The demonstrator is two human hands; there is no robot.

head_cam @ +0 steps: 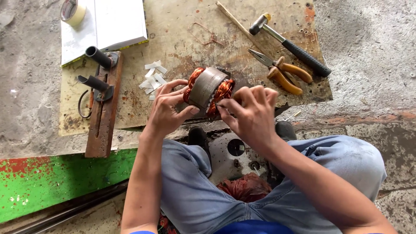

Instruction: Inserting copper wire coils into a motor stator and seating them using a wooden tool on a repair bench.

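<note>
Holding: left hand (167, 110) curls around the stator (208, 89) with copper windings.
Pinching: right hand (251, 113), fingertips narrow at the winding's edge.
Nearby: pliers (284, 71), hammer (288, 43).

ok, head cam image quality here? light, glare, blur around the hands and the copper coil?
Head view: soft, even daylight with faint shadows only. The copper windings on the stator catch mild highlights, nothing blown out. Left hand and right hand are reasonably sharp, the fingertips slightly soft. Hammer and pliers are crisp. Wide-angle stretch shows at the knees and frame edges.
</note>
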